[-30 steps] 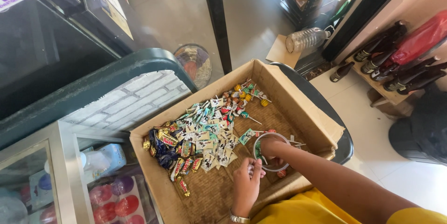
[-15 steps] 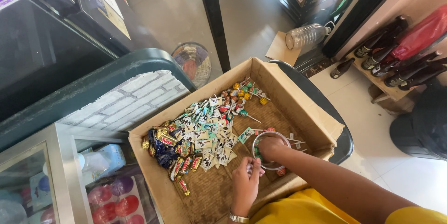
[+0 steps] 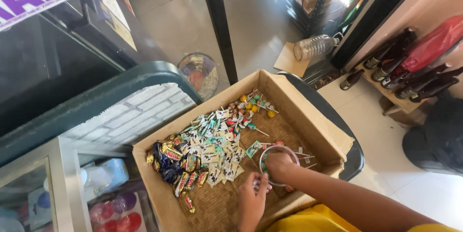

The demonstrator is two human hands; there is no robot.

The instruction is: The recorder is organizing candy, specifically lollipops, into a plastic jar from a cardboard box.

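A shallow cardboard box point(image 3: 337, 138) holds a spread of small wrapped sweets point(image 3: 214, 147), lollipops point(image 3: 248, 104) at the far end and dark chocolate bars point(image 3: 169, 162) at the left. A clear round jar point(image 3: 289, 151) lies in the box at the near right. My right hand point(image 3: 277, 164) is pushed into the jar's mouth, its fingers hidden inside. My left hand point(image 3: 253, 198) hovers just beside the jar, fingers pinched on a few small wrapped sweets point(image 3: 258, 184).
The box rests on a dark round seat point(image 3: 354, 157). A green-framed glass counter point(image 3: 96, 116) with jars stands at the left, and a black pole point(image 3: 219, 24) rises behind the box. A plastic bottle point(image 3: 316, 46) lies on the floor; dark bottles point(image 3: 400, 75) line a shelf at the right.
Both hands stay at the jar. My left hand has edged slightly closer to its mouth; the box and sweets have not moved.
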